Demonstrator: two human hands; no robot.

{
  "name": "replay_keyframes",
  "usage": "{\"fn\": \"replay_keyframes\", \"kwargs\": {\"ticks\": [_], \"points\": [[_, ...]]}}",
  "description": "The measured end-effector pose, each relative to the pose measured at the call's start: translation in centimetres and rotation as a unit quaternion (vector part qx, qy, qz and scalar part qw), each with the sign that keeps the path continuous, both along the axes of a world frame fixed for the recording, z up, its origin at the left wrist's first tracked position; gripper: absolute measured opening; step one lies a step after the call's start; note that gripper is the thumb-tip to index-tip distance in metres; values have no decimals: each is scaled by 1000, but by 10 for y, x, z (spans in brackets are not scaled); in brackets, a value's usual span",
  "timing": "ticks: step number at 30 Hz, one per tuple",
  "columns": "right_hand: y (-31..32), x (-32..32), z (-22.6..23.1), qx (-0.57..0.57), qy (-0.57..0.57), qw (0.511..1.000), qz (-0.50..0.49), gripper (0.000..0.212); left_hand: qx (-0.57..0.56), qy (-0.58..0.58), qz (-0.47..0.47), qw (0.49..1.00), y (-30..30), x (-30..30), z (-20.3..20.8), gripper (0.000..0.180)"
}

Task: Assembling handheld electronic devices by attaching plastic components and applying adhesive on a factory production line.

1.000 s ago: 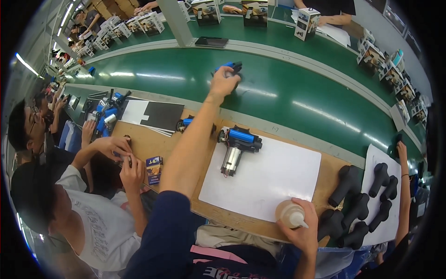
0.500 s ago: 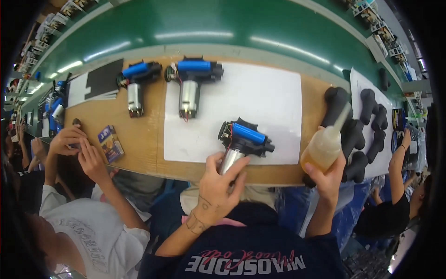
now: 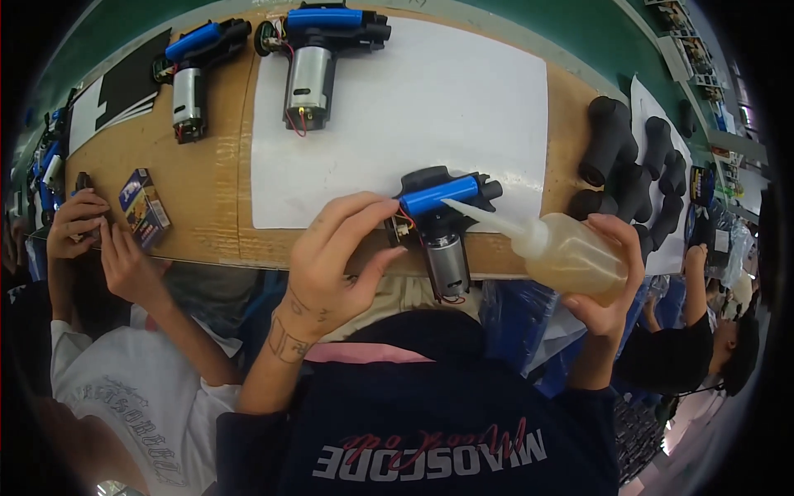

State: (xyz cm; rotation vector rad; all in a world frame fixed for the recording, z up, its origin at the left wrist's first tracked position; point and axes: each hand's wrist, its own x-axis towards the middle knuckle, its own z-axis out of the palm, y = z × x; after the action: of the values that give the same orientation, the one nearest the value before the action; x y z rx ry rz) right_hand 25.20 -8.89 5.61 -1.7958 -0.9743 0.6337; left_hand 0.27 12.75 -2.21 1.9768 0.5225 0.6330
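Observation:
My left hand (image 3: 331, 256) pinches the left end of a motor assembly (image 3: 447, 256), by its small circuit board and thin red wires. This assembly has a black frame, a silver motor hanging down over the table's front edge, and a blue cylindrical battery (image 3: 438, 195) across the top. My right hand (image 3: 616, 285) is wrapped around a translucent squeeze bottle (image 3: 579, 255) of amber liquid. The bottle is tilted on its side, its long pale nozzle pointing left, with the tip at the battery. Whether liquid is coming out cannot be seen.
Two similar motor assemblies (image 3: 311, 78) (image 3: 188, 95) lie farther back, one on a white sheet (image 3: 463, 99). Several black curved housings (image 3: 608, 140) sit at right. A small printed box (image 3: 145, 209) stands at left, near a co-worker's hands (image 3: 112, 248). Another person's arm (image 3: 695, 285) reaches in at far right.
The bottle has tipped from nozzle-up to nozzle-left, bringing its tip to the battery. My left hand has shifted from the motor to the board end. The assembly is nearer the front edge.

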Motion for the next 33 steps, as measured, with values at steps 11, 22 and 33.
{"fn": "replay_keyframes", "kwargs": {"ticks": [11, 22, 33], "points": [[6, -11, -1, -68, 94, 993, -39, 76, -245, -26, 70, 967, -22, -3, 3, 46], [12, -8, -18, -82, 145, 986, -7, 67, -269, -53, 48, 960, -15, -5, -5, 51], [18, -3, -23, -81, 169, 982, -9, 67, -257, -56, 48, 964, -16, -4, -4, 50]]}}
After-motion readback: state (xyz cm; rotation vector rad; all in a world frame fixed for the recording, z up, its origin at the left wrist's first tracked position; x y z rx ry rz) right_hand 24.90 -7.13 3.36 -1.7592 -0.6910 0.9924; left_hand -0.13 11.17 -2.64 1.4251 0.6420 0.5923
